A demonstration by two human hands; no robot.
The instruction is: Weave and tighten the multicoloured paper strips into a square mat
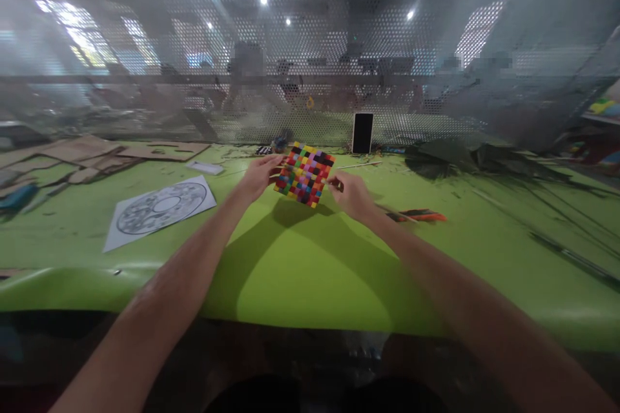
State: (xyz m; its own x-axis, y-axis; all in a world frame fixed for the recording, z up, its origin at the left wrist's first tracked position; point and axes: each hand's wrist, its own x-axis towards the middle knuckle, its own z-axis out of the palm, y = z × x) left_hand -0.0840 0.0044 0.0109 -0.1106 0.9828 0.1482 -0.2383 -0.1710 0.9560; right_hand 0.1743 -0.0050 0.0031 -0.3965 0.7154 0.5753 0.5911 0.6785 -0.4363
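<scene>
A: What do I have in the head view?

B: A checkered square [305,174], many colours, woven-looking. I note it tilted between both hands, raised above the green table [300,277], shadow below.

A: Fingers?

B: Left hand [261,175] closed on the left edge, some fingertips hidden. Right hand [351,193] pinching narrowly at the right edge.

A: How do I rate its handling?

B: Light, I judge. Thin, probably paper-like; it keeps its shape, so mildly stiff, yet a hard squeeze could crease it. Slipperiness I cannot tell. Strips might work loose if tugged.

A: Where would I take hold?

B: Opposite edges, soft pinch, no pulling apart. Printed sheet [162,208] lies well clear, leftward.
</scene>
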